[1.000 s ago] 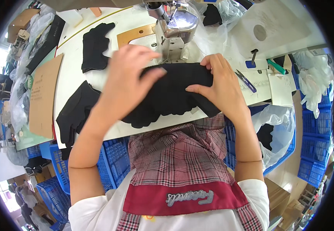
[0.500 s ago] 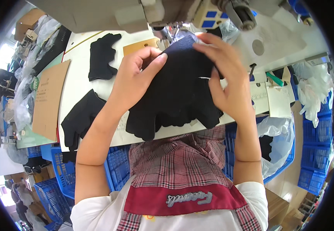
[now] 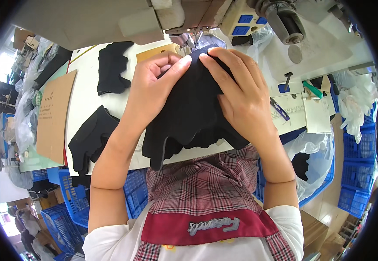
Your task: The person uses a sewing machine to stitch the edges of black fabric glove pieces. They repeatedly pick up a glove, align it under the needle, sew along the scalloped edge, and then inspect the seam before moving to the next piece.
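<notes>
A black cut fabric piece (image 3: pixel 184 104) with a wavy lower edge lies on the white sewing table, its top end at the needle area of a sewing machine (image 3: pixel 193 39). At its upper left edge my left hand (image 3: pixel 156 82) is closed, thumb and forefinger pinching the cloth. My right hand (image 3: pixel 243 87) lies over the right side, fingers stretched out with the tips pressing on the cloth near the needle. Its thumb is spread away, lower on the fabric. The fabric's lower edge hangs at the table's front edge, by my plaid apron (image 3: pixel 202 187).
Two more black cut pieces (image 3: pixel 114 67) (image 3: pixel 93 137) lie to the left, near a brown cardboard sheet (image 3: pixel 55 117). A dark cutter knife (image 3: pixel 279 108) and a green-handled tool (image 3: pixel 312 89) are on the right. Blue baskets (image 3: pixel 73 198) stand below the table; one at right holds clear plastic.
My right hand has come down and left onto the cloth, closer to my left hand. The fabric's lower left corner has shifted toward me, and the cutter knife now shows.
</notes>
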`<state>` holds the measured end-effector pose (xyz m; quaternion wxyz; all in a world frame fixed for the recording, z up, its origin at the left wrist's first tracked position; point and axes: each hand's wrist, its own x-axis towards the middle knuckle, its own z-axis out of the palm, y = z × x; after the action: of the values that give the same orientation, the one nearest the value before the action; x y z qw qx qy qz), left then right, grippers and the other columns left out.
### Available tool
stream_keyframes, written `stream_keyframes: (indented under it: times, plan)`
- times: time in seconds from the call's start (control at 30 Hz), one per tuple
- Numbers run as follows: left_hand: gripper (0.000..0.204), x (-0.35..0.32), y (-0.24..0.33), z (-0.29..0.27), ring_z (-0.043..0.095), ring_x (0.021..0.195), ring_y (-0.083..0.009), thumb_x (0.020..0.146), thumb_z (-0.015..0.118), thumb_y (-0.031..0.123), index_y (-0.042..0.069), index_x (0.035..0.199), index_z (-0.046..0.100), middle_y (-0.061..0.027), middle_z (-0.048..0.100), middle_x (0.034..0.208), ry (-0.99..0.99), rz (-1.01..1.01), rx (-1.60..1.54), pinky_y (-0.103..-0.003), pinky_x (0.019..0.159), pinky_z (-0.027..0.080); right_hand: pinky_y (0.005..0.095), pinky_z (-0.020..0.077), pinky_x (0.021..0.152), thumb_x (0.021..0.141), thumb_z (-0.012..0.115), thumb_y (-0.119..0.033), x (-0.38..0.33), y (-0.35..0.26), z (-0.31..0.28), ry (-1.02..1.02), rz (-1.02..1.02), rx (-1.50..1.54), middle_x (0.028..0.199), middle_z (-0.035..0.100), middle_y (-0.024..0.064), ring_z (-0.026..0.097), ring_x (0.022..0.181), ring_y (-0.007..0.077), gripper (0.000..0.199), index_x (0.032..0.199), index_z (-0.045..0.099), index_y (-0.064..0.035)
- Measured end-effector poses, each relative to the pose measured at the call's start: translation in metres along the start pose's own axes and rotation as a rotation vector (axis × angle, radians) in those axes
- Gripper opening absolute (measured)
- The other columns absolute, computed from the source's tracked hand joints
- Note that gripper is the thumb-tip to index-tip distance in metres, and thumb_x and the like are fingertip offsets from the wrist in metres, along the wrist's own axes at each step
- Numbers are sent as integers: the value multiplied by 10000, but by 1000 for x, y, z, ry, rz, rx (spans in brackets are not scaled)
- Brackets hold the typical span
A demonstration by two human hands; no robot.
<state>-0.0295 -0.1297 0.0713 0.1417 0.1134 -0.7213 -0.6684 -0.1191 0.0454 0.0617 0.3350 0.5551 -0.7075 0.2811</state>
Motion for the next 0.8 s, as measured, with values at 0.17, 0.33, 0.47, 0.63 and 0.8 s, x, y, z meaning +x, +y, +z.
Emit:
stream_keyframes:
  times: [0.17,0.33,0.47,0.63,0.8]
  plan:
    - [206,1,2,1,486,690,4,961,616,201,18,870,638,63,573,739,37,46,20,-181,620,410,393,492,882,685,642,-23,2,1,4,36,-28,-19,1164,588,103,585,1059,287,433,1117,643,14]
    - [186,7,1,-3,514,701,-7,948,617,171,-3,887,643,47,611,764,27,139,31,-185,643,431,381,485,874,667,645,-34,9,2,9,59,-41,-86,1126,583,90,581,1052,273,415,1080,630,6]
    - [182,8,2,-2,525,704,-9,944,614,162,-12,902,650,38,627,773,27,128,8,-183,650,436,373,485,859,665,650,-41,11,0,11,63,-33,-110,1105,580,87,581,1043,266,409,1071,624,3]
    - [193,10,2,-4,523,701,-9,942,618,170,-12,890,656,35,621,757,20,135,54,-184,647,433,367,492,841,664,654,-47,10,2,14,106,-48,-110,1091,587,78,591,1025,259,409,1069,626,-3]
    - [209,12,1,-8,524,703,-13,938,623,186,-13,885,659,38,618,756,11,163,105,-188,658,433,366,496,836,663,657,-49,9,2,14,120,-50,-105,1086,602,72,600,1015,251,392,1052,640,-9]
